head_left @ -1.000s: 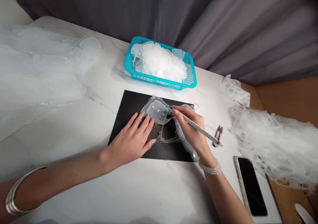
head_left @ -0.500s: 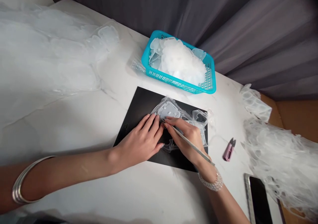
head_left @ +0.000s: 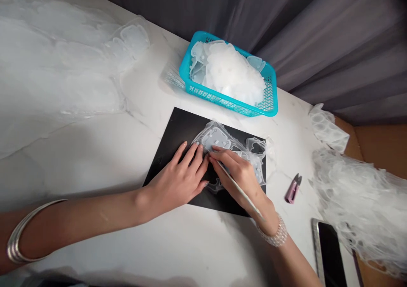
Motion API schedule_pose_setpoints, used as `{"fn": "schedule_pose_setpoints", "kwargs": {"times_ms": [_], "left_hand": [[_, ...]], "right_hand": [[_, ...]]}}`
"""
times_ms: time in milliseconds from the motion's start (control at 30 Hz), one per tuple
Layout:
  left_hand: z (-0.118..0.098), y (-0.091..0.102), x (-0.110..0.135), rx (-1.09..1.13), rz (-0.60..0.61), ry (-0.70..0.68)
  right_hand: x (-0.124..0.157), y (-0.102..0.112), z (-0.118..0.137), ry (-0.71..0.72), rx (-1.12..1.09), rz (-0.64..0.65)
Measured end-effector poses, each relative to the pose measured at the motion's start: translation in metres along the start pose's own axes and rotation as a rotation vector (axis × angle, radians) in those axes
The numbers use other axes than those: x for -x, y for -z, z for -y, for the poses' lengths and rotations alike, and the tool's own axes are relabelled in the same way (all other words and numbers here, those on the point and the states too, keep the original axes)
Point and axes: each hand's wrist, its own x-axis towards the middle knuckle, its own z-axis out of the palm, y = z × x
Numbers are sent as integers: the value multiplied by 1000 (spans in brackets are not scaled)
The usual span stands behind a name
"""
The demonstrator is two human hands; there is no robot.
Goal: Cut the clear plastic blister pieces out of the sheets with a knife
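A black mat [head_left: 178, 130] lies on the white table. On it rests a clear plastic sheet with a moulded square piece [head_left: 216, 137] and cut-out webbing. My left hand [head_left: 181, 177] lies flat on the mat, fingers stretched out, fingertips pressing the sheet's near edge. My right hand [head_left: 239, 173] is closed round a thin white pen-like tool [head_left: 240, 189], its tip at the sheet beside my left fingertips.
A turquoise basket [head_left: 269, 104] heaped with clear plastic pieces stands behind the mat. Piles of clear plastic lie at the far left [head_left: 57, 66] and right [head_left: 359, 193]. Small pink snips [head_left: 293, 188] lie right of the mat. A phone [head_left: 330, 253] sits at the lower right.
My right hand has moved left with the tool, from the sheet's right side to meet my left fingertips. The view has shifted left.
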Motion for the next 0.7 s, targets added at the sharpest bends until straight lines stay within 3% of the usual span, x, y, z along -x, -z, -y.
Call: {"fn": "schedule_pose_setpoints", "kwargs": {"times_ms": [167,400,567,700], "left_hand": [[2,2,1,16,17,-5],[4,0,-1,111,-61,-46],[9,-8,1,201,-88,-92],[13,-12,4,256,-106,-110]], "right_hand": [[10,2,-4,21,8,-1],[-1,-8,-17,123,75,-11],[-1,-8,-22,194,258,97],[-4,-12,-13,284,338,154]]}}
